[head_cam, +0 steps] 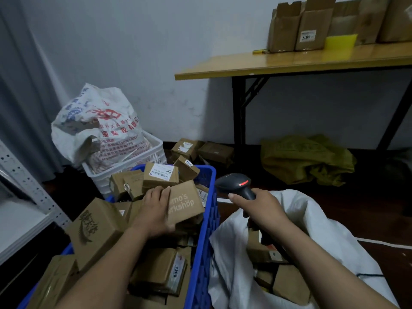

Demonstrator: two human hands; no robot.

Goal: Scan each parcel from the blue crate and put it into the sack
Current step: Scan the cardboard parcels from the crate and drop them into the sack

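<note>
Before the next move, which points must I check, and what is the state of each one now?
1. Left hand holds the workshop parcel: ok.
2. Right hand grips the scanner: ok.
3. The scanner's red light is lit: ok.
4. Barcode label on the workshop parcel faces the scanner: cannot tell; only the printed side shows.
5. Sack mouth is open beside the blue crate: ok; scanned parcels lie inside.
</note>
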